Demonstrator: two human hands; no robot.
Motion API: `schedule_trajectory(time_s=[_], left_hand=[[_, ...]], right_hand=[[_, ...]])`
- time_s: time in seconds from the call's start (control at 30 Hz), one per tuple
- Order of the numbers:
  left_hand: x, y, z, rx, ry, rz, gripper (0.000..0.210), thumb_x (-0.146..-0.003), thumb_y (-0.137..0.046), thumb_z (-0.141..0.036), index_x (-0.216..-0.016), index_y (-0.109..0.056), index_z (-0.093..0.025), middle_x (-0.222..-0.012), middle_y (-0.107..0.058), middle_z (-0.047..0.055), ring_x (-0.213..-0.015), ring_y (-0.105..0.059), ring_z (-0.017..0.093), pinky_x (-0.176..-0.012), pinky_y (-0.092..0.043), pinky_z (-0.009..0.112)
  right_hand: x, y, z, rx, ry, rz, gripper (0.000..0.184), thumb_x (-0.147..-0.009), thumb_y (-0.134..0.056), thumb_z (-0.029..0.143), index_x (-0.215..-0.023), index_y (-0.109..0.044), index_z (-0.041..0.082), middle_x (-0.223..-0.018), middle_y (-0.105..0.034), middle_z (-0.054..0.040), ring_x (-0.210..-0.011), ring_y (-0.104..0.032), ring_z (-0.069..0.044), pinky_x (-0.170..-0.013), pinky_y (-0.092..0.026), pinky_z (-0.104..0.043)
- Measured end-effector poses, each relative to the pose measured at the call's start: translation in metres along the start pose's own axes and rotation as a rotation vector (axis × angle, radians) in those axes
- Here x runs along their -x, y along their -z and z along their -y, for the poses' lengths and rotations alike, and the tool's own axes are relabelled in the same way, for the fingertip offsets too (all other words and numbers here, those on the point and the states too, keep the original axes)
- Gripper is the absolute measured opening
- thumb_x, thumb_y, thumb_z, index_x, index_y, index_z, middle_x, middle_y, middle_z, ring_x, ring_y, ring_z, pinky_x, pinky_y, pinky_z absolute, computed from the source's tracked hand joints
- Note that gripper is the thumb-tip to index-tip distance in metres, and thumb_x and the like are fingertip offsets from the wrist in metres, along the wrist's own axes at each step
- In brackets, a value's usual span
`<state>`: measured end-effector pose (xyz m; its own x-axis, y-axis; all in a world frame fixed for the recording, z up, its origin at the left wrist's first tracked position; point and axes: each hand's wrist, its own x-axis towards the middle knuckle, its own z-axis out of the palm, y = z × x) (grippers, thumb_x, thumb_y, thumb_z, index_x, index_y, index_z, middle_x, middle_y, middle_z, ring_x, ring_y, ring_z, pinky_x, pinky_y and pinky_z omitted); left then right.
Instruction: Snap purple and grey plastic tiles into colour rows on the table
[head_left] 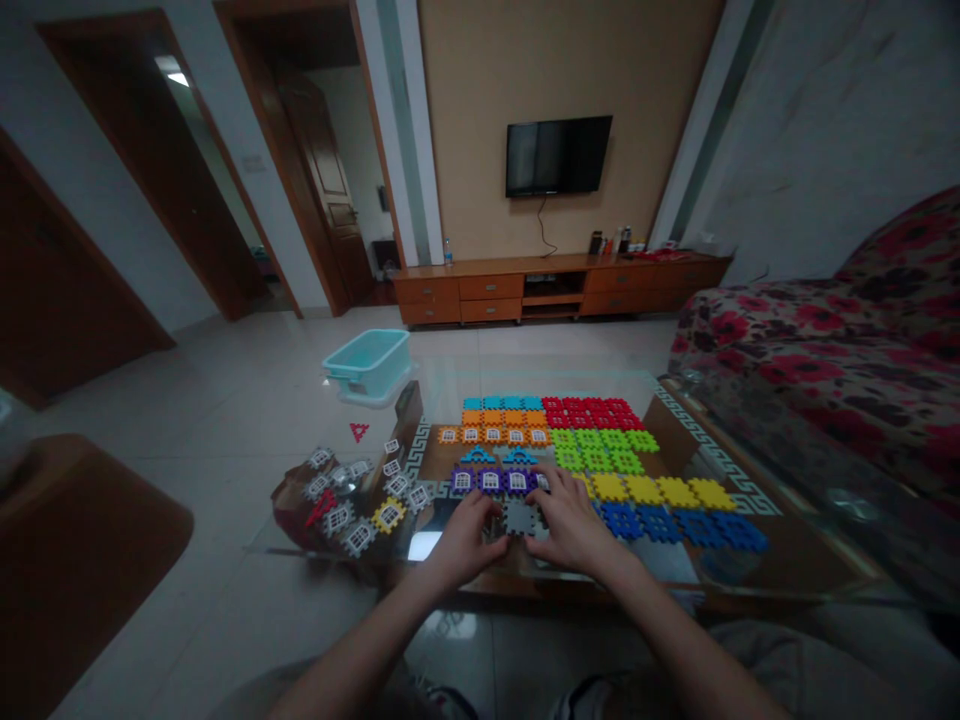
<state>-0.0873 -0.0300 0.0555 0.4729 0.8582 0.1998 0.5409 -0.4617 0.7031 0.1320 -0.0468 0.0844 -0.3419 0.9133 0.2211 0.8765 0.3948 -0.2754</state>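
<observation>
A plain grey interlocking tile [519, 518] lies on the glass table between my hands. My left hand [471, 538] grips its left edge, thumb and fingers curled at the corners. On the opposite edge, my right hand [568, 515] holds it the same way, its fingers partly covering a purple window tile behind. Just beyond is a row of purple tiles with white windows [490, 481]. Yellow tiles [645, 489] and blue tiles [658, 523] run in rows to the right of my right hand.
Farther back are blue arch pieces [519, 456], orange window tiles [493, 436], green tiles [600, 450] and red tiles [589, 412]. Loose grey window tiles [360, 535] and a yellow window tile [389, 515] lie at left. A turquoise bin [371, 362] stands on the floor.
</observation>
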Motion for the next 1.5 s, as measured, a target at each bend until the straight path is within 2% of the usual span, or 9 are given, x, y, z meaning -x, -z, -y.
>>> schedule_trajectory(time_s=[0.3,0.5,0.57,0.63,0.7,0.77,0.9,1.1,1.5], left_hand=[[0.0,-0.001,0.0,-0.004,-0.006,-0.016,0.02,-0.072,-0.072,-0.016,-0.088,-0.06,-0.019,-0.095,-0.057,0.004,-0.089,-0.055,0.021,-0.077,-0.041,0.029],[0.001,-0.003,0.001,-0.011,-0.023,-0.038,0.02,-0.072,-0.073,-0.016,-0.086,-0.059,-0.019,-0.094,-0.058,0.004,-0.092,-0.055,0.022,-0.078,-0.041,0.03],[0.001,-0.005,0.002,-0.007,-0.022,-0.054,0.021,-0.071,-0.073,-0.015,-0.087,-0.059,-0.019,-0.094,-0.058,0.004,-0.091,-0.054,0.021,-0.077,-0.041,0.03],[0.001,-0.007,0.003,0.001,-0.019,-0.07,0.023,-0.07,-0.073,-0.013,-0.088,-0.059,-0.018,-0.094,-0.058,0.004,-0.089,-0.054,0.021,-0.078,-0.041,0.03],[0.002,-0.009,0.005,0.006,-0.022,-0.084,0.023,-0.07,-0.073,-0.013,-0.088,-0.059,-0.018,-0.093,-0.058,0.003,-0.089,-0.054,0.021,-0.078,-0.041,0.03],[0.002,-0.011,0.006,0.003,-0.031,-0.093,0.021,-0.071,-0.073,-0.014,-0.086,-0.059,-0.018,-0.091,-0.058,0.003,-0.088,-0.054,0.021,-0.078,-0.041,0.03],[0.002,-0.013,0.008,0.0,-0.023,-0.101,0.019,-0.072,-0.074,-0.015,-0.084,-0.06,-0.018,-0.09,-0.059,0.004,-0.089,-0.055,0.021,-0.079,-0.041,0.031],[0.001,-0.013,0.005,0.01,0.004,-0.101,0.02,-0.071,-0.075,-0.015,-0.084,-0.06,-0.018,-0.089,-0.06,0.004,-0.088,-0.057,0.022,-0.078,-0.041,0.031],[0.006,-0.018,0.004,0.002,0.021,-0.112,0.019,-0.071,-0.074,-0.014,-0.084,-0.06,-0.019,-0.089,-0.061,0.003,-0.086,-0.056,0.021,-0.075,-0.04,0.03]], right_hand=[[0.002,0.001,-0.001,-0.025,-0.006,0.038,0.044,-0.067,-0.081,0.038,-0.105,-0.069,0.019,-0.142,-0.047,-0.0146,-0.131,-0.039,-0.036,-0.107,-0.032,-0.049],[0.006,0.017,-0.001,-0.028,0.016,0.013,0.06,-0.066,-0.084,0.038,-0.119,-0.063,0.02,-0.141,-0.049,-0.0151,-0.129,-0.043,-0.035,-0.107,-0.035,-0.048],[0.009,0.022,-0.002,-0.057,0.027,-0.012,0.054,-0.069,-0.082,0.035,-0.118,-0.063,0.02,-0.137,-0.052,-0.0146,-0.126,-0.047,-0.034,-0.105,-0.038,-0.046],[0.017,0.023,-0.004,-0.11,0.015,-0.021,0.037,-0.076,-0.075,0.032,-0.109,-0.064,0.02,-0.125,-0.059,-0.0131,-0.115,-0.054,-0.03,-0.098,-0.044,-0.042],[0.028,0.019,-0.005,-0.186,-0.014,0.007,0.019,-0.083,-0.067,0.028,-0.1,-0.063,0.02,-0.108,-0.064,-0.0096,-0.099,-0.06,-0.026,-0.086,-0.048,-0.037],[0.042,0.012,-0.004,-0.262,-0.041,0.05,0.013,-0.086,-0.062,0.024,-0.098,-0.062,0.02,-0.098,-0.066,-0.0067,-0.089,-0.062,-0.023,-0.079,-0.048,-0.034],[0.061,-0.009,-0.001,-0.384,-0.082,0.056,0.026,-0.084,-0.063,0.022,-0.11,-0.061,0.019,-0.101,-0.065,-0.0074,-0.087,-0.062,-0.022,-0.079,-0.048,-0.033],[0.059,-0.03,0.003,-0.513,-0.163,-0.012,0.037,-0.084,-0.06,0.021,-0.12,-0.06,0.017,-0.095,-0.063,-0.0065,-0.081,-0.061,-0.021,-0.074,-0.048,-0.033],[0.063,-0.037,0.006,-0.541,-0.171,-0.056,0.035,-0.086,-0.051,0.021,-0.119,-0.06,0.016,-0.089,-0.061,-0.0057,-0.072,-0.057,-0.019,-0.067,-0.046,-0.032]])
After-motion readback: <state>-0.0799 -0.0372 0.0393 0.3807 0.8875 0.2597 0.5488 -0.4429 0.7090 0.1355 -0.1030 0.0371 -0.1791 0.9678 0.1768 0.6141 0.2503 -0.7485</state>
